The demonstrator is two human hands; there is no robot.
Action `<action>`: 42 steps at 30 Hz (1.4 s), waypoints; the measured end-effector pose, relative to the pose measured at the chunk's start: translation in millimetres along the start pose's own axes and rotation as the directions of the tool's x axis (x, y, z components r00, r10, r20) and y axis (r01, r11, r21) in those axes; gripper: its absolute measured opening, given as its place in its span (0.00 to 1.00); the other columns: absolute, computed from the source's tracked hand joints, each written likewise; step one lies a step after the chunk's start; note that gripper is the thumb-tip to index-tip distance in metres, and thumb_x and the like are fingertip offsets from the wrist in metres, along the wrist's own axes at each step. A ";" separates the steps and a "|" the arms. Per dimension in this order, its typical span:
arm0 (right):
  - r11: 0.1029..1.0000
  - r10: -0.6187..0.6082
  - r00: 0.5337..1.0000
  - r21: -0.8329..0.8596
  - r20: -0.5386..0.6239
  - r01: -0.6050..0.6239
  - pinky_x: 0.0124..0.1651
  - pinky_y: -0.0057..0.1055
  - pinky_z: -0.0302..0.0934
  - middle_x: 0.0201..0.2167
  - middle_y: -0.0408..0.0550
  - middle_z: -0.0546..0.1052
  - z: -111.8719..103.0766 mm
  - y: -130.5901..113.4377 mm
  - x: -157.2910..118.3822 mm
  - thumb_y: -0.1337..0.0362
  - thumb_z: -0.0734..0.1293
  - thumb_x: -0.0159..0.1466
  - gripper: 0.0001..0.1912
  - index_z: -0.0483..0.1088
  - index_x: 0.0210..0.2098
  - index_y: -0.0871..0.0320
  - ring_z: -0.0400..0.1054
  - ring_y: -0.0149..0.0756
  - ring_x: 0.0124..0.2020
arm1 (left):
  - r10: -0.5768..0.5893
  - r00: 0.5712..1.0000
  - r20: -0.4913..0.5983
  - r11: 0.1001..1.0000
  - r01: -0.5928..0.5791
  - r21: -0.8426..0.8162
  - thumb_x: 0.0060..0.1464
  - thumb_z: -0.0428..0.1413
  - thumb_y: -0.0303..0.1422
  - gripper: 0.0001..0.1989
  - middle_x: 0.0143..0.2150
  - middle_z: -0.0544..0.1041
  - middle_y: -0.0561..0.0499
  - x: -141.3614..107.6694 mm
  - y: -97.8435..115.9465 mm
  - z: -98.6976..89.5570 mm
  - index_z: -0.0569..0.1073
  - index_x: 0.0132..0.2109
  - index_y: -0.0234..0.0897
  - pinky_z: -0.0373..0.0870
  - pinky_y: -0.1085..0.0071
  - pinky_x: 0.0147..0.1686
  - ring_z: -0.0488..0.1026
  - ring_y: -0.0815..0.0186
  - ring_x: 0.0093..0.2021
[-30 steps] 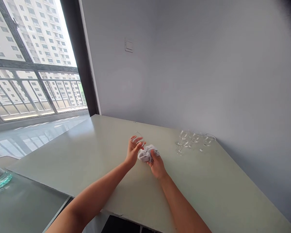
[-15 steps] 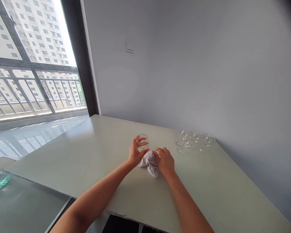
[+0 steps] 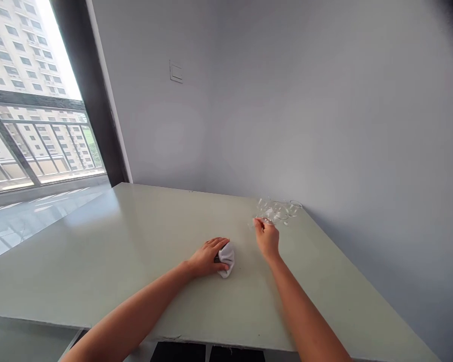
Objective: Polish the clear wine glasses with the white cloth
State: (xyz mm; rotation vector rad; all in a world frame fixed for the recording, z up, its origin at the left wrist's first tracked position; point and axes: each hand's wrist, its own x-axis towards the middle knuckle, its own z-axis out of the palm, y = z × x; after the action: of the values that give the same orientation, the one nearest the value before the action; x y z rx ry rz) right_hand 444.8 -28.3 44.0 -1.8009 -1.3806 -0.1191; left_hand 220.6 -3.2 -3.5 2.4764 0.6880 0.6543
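Observation:
A bunched, pale grey cloth lies on the table under my left hand, whose fingers and thumb are closed around its left side. Farther out and to the right, my right hand is closed in a pinch at a clear stemmed glass. That glass is partly hidden by the fingers and blends with those behind it. Just past this hand stand several more clear glasses, grouped at the table's back right corner by the wall.
The pale, glossy table runs back to grey walls. A light switch is on the left wall. At left, a dark-framed window shows a railing. Dark openings show below the near table edge.
The glass has left my left hand, which has come down onto the cloth. My right hand has moved from beside the cloth out to the glasses. The view has turned right.

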 end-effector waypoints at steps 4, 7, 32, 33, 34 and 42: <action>0.930 0.327 0.945 -0.183 0.019 -0.318 0.36 0.28 0.55 0.34 0.53 0.75 -21.2 66.4 20.6 0.55 0.53 0.62 0.20 0.72 0.35 0.60 0.67 0.40 0.36 | -0.042 0.999 -0.014 0.996 0.043 0.073 0.49 0.53 0.47 0.31 0.57 0.63 0.47 3.3 1.4 3.5 0.58 0.58 0.43 0.56 0.63 0.55 0.59 0.59 0.56; 0.883 0.421 0.905 -0.253 0.052 -0.396 0.34 0.30 0.56 0.34 0.56 0.75 -19.0 102.3 29.3 0.57 0.55 0.61 0.19 0.73 0.34 0.61 0.68 0.42 0.36 | -0.071 0.997 -0.022 0.993 0.073 0.088 0.50 0.52 0.47 0.30 0.56 0.64 0.48 6.7 2.1 4.1 0.59 0.58 0.43 0.57 0.64 0.54 0.60 0.60 0.55; 0.922 0.380 0.915 -0.139 0.134 -0.362 0.34 0.33 0.57 0.36 0.56 0.73 -4.6 100.2 17.9 0.58 0.57 0.58 0.18 0.66 0.42 0.62 0.68 0.41 0.34 | -0.204 0.974 -0.099 0.978 0.207 0.023 0.51 0.50 0.48 0.33 0.52 0.68 0.46 6.4 1.0 6.0 0.53 0.61 0.42 0.60 0.64 0.50 0.63 0.60 0.52; 0.940 0.338 0.927 -0.105 0.159 -0.325 0.34 0.32 0.57 0.35 0.54 0.73 -4.3 89.1 8.1 0.57 0.56 0.59 0.17 0.67 0.40 0.61 0.67 0.40 0.34 | -0.207 0.972 -0.114 0.977 0.212 0.032 0.51 0.50 0.48 0.33 0.52 0.68 0.47 7.1 0.3 6.0 0.53 0.60 0.42 0.60 0.65 0.49 0.64 0.60 0.51; 0.957 0.289 0.937 -0.068 0.194 -0.281 0.34 0.31 0.57 0.33 0.51 0.74 -2.6 76.2 -2.7 0.55 0.55 0.59 0.17 0.68 0.37 0.60 0.67 0.38 0.33 | -0.223 0.967 -0.127 0.972 0.230 0.042 0.51 0.49 0.48 0.32 0.51 0.68 0.47 7.8 -0.5 6.0 0.53 0.60 0.42 0.61 0.65 0.49 0.65 0.60 0.50; 0.980 -0.083 0.841 0.197 0.534 -0.028 0.37 0.29 0.57 0.42 0.48 0.72 32.6 -20.1 -63.8 0.55 0.68 0.50 0.27 0.64 0.48 0.54 0.66 0.37 0.38 | -0.296 0.930 -0.220 0.954 0.277 -0.114 0.54 0.47 0.44 0.23 0.44 0.72 0.48 8.5 -7.2 9.7 0.63 0.55 0.41 0.63 0.68 0.44 0.68 0.62 0.45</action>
State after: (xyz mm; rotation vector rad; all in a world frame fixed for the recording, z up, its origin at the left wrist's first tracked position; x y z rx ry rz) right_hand 390.4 -54.0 0.3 -1.7100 -1.7357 0.5407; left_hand 230.1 4.0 -12.3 2.1836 1.0675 0.8499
